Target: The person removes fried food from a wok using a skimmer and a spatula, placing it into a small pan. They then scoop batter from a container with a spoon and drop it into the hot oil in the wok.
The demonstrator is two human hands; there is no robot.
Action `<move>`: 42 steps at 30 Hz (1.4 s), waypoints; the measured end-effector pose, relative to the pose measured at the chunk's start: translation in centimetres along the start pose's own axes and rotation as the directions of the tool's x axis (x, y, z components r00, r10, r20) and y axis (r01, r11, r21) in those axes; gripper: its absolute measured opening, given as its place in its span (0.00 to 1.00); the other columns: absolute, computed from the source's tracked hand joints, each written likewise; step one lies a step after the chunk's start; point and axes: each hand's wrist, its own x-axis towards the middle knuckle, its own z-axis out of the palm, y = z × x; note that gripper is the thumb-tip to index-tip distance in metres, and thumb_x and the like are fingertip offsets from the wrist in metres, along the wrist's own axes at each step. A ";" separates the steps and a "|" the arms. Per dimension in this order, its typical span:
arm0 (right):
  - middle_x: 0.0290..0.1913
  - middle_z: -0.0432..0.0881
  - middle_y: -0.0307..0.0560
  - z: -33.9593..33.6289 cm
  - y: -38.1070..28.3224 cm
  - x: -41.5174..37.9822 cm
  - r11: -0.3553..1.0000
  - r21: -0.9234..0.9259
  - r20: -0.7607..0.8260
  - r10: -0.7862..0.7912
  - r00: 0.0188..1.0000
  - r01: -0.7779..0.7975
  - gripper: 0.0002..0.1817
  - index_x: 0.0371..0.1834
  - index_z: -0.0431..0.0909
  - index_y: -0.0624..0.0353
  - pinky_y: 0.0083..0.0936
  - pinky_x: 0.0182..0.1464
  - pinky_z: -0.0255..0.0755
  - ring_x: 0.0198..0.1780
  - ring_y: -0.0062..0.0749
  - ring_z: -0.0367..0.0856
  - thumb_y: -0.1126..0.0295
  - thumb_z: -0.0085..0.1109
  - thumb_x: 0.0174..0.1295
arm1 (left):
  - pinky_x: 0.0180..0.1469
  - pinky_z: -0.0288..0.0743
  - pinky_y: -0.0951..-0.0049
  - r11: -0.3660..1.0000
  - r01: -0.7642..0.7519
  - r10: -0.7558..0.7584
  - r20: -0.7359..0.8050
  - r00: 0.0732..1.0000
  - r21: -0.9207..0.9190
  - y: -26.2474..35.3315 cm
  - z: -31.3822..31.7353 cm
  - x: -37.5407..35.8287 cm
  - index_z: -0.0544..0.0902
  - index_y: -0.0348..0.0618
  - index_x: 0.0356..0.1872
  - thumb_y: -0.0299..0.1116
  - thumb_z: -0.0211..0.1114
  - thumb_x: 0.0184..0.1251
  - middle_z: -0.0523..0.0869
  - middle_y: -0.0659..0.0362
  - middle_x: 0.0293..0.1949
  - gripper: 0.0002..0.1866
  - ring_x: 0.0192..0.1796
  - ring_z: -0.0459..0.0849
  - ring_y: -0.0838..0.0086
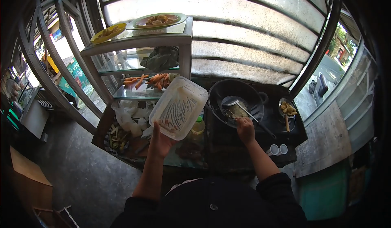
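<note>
My left hand (pixel 161 141) grips the lower edge of a translucent plastic container (pixel 179 108), which is tilted so that its inside, smeared with pale residue, shows. Over the near side of a large dark wok (pixel 220 90), my right hand (pixel 245 130) is closed in a pinch; a thin thing seems to reach from its fingers into the wok, too small to name. Inside the wok are oil and a ladle (pixel 230 102), whose long handle extends over the near right rim. A bottle with a yellow-green cap (pixel 198 126) stands between the container and the wok.
A strainer (pixel 287 109) with fried pieces lies right of the wok, above two white cups (pixel 278 149). At the left stands a glass cabinet (pixel 185 34) with orange food inside and plates on top. Plastic bags (pixel 127 116) and sliced pieces (pixel 117 139) lie below it.
</note>
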 end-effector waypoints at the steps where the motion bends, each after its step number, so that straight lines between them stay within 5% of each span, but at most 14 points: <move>1: 0.30 0.82 0.49 -0.1 0.0 0.0 1.000 -0.004 0.005 -0.004 1.000 0.004 0.04 0.35 0.79 0.62 0.37 0.43 0.73 0.38 0.44 0.80 0.76 0.55 0.60 | 0.50 0.80 0.46 1.000 0.002 -0.002 0.003 1.000 -0.001 -0.1 0.0 0.1 0.55 0.46 0.71 0.69 0.54 0.60 0.68 0.51 0.65 0.47 0.63 0.73 0.53; 16: 0.30 0.82 0.50 -0.5 0.6 0.1 0.999 0.037 -0.094 -0.009 0.996 0.013 0.04 0.35 0.79 0.62 0.37 0.41 0.74 0.36 0.45 0.80 0.77 0.54 0.61 | 0.52 0.79 0.45 1.000 -0.018 0.018 -0.017 1.000 -0.011 -0.1 -0.3 0.0 0.54 0.46 0.71 0.67 0.54 0.61 0.67 0.53 0.66 0.46 0.63 0.72 0.55; 18: 0.30 0.82 0.50 -0.5 0.6 0.3 0.999 0.039 -0.111 -0.015 0.994 0.019 0.04 0.35 0.79 0.62 0.37 0.42 0.74 0.36 0.45 0.80 0.77 0.54 0.61 | 0.60 0.72 0.48 0.997 0.013 -0.010 0.051 0.999 -0.071 0.2 -0.2 -0.1 0.55 0.48 0.71 0.62 0.58 0.63 0.67 0.56 0.66 0.43 0.65 0.71 0.60; 36: 0.30 0.82 0.53 -0.7 1.1 0.1 0.997 0.047 -0.135 0.071 0.988 -0.065 0.06 0.35 0.78 0.64 0.39 0.40 0.73 0.37 0.49 0.80 0.73 0.52 0.65 | 0.58 0.74 0.47 0.999 -0.020 0.020 -0.004 1.000 -0.048 -0.2 -0.1 0.1 0.55 0.48 0.71 0.60 0.62 0.61 0.66 0.56 0.67 0.44 0.65 0.71 0.59; 42: 0.29 0.84 0.51 -1.2 2.9 0.4 0.869 0.318 -0.260 0.465 0.846 -0.380 0.12 0.37 0.78 0.63 0.31 0.36 0.74 0.31 0.39 0.83 0.68 0.46 0.71 | 0.61 0.72 0.50 1.000 -0.017 0.017 0.041 0.999 -0.001 -0.6 -0.4 0.5 0.57 0.46 0.70 0.60 0.62 0.61 0.68 0.54 0.66 0.44 0.66 0.70 0.59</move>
